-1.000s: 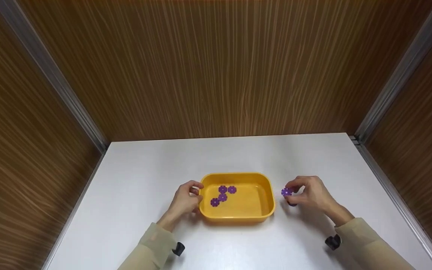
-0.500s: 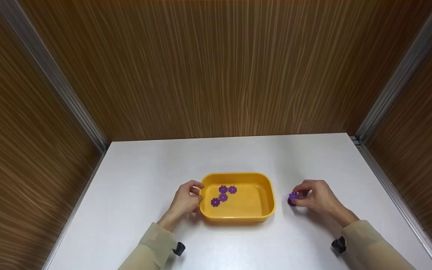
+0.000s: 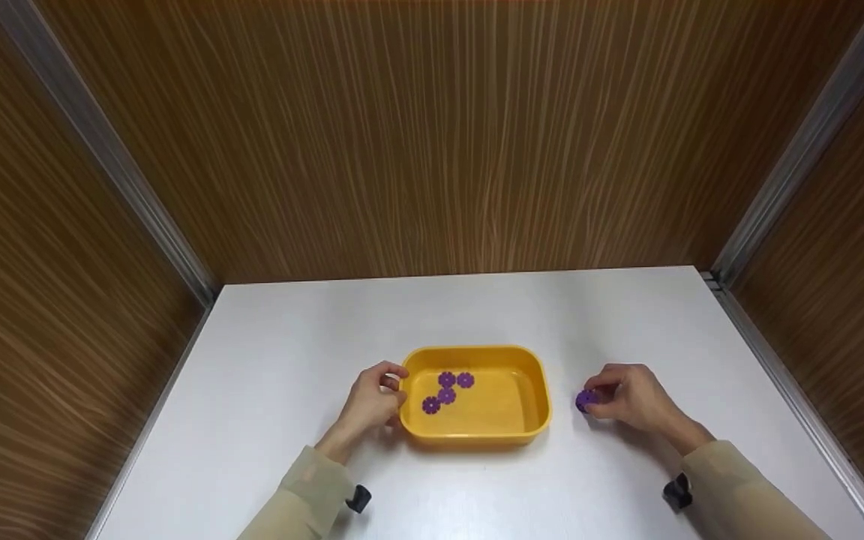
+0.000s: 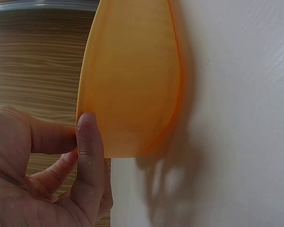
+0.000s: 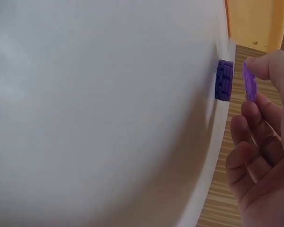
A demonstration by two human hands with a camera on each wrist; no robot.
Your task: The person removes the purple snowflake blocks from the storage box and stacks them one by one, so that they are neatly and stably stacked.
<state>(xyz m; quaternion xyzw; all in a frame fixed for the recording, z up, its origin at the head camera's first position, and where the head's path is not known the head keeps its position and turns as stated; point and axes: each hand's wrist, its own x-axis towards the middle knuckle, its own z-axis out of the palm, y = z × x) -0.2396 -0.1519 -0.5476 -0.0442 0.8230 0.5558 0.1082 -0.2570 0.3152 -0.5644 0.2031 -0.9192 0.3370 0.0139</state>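
On the white table sits a yellow tray [image 3: 526, 401], its left rim pinched between the thumb and fingers of my left hand [image 3: 370, 397]. Several purple notched, flower-like discs [image 3: 446, 394] lie flat inside the tray's left half. To the right of the tray, my right hand [image 3: 631, 396] pinches one purple notched disc [image 5: 249, 81] by its edges between thumb and finger. A stack of darker purple discs [image 5: 224, 80] stands on the table just under it. In the right wrist view a narrow gap separates the held disc from the stack.
The white table [image 3: 312, 322] is bounded by wood-grain panels [image 3: 432, 135] at the back and both sides. Metal strips [image 3: 784, 135] run along the corners. Dark bands [image 3: 676, 492] show at both cuffs.
My right hand has moved right and slightly toward me with the purple disc, and has lowered it over the stack. The left hand and the tray have stayed in place.
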